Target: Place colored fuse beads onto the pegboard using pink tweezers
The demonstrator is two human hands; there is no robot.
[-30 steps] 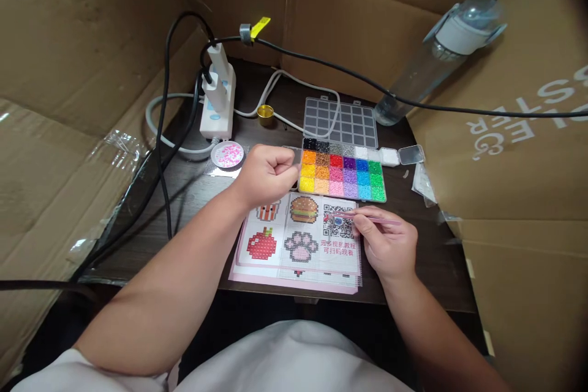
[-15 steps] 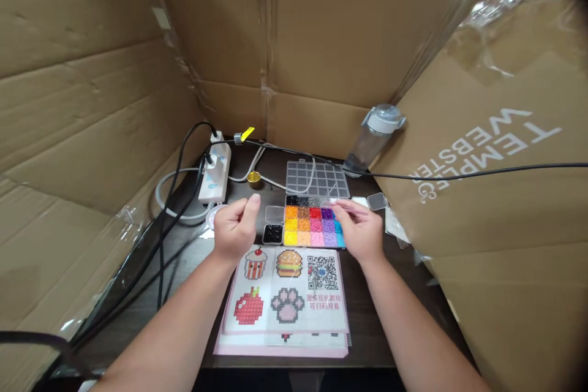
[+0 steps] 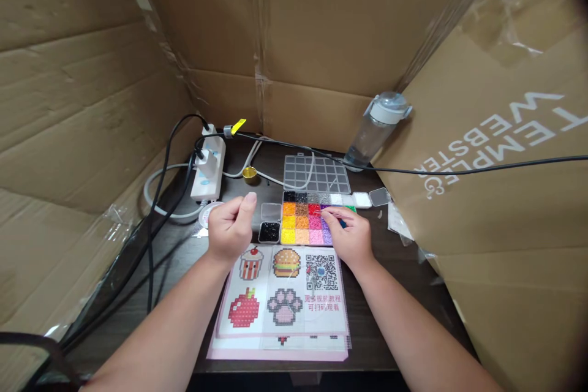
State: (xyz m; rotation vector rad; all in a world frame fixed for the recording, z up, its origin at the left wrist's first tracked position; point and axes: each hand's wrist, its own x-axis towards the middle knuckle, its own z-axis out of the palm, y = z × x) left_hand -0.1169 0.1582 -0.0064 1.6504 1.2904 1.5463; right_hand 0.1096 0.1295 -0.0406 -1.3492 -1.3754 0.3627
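My right hand pinches pink tweezers, their tips over the red beads in the sectioned bead box. Part of the box's right side lies hidden behind this hand. To the left of the box, my left hand is closed in a fist with the thumb up, and nothing shows in it. Beside it sits a small square case of black beads with its clear lid raised. Below both hands lies a pattern sheet with a milkshake, burger, red fruit and paw in pixel style.
Behind the bead box is its clear gridded lid. A water bottle stands at the back right, and a small white-bead case is nearer. A gold cup, a power strip and cables occupy the left. Cardboard walls surround the table.
My right hand has moved left and slightly down, bringing the tweezers from the box's upper right to the red beads. My left fist stays much the same. The camera view has shifted slightly.
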